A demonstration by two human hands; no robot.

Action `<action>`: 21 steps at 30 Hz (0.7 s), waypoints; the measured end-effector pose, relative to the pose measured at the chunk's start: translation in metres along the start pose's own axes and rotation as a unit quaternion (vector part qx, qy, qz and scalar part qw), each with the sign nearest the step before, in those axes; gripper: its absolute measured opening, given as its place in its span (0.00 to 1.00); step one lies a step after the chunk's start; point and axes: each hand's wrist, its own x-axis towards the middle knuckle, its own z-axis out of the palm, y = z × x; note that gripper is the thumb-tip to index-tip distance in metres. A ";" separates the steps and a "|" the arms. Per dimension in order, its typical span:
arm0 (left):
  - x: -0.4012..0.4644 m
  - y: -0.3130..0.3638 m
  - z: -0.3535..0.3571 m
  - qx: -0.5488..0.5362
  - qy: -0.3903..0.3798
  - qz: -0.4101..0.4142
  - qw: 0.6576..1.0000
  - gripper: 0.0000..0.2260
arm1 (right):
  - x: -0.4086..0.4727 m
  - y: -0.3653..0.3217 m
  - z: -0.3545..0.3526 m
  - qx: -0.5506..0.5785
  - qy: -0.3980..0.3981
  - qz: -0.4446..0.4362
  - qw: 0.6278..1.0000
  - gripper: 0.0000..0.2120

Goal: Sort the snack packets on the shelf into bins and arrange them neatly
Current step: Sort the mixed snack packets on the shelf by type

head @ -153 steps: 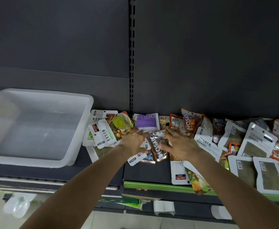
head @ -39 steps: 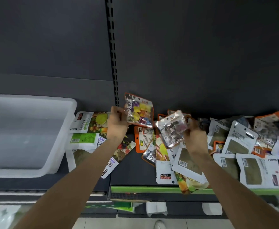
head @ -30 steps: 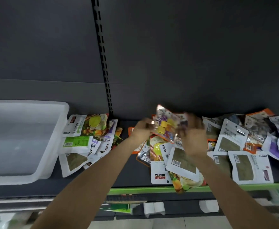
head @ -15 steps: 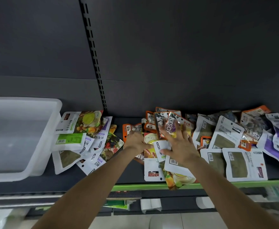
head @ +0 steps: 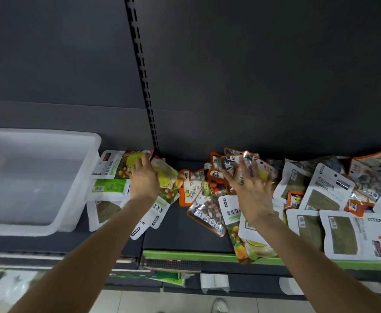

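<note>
Snack packets lie scattered along the dark shelf. My left hand (head: 144, 180) rests flat on a fruit-print packet (head: 165, 177) on the left pile, right beside the white plastic bin (head: 40, 134). My right hand (head: 251, 190) hovers with fingers spread over the middle pile, its fingertips on orange-edged clear packets (head: 231, 162). A clear packet of brown and white pieces (head: 207, 211) lies just left of that hand. Neither hand grips anything.
White packets with olive-green windows (head: 343, 236) and purple and orange ones crowd the shelf's right side. The shelf's green front edge (head: 185, 256) runs below the packets. A slotted upright (head: 142, 75) divides the dark back panel. Floor shows below.
My left hand has moved left from the middle pile onto the left pile by the bin. My right hand stays over the middle pile, fingers now spread wider.
</note>
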 end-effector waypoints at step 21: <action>-0.015 0.058 0.056 -0.033 -0.305 0.065 0.950 0.19 | 0.019 0.034 -0.001 -0.036 -0.045 -0.147 0.988 0.33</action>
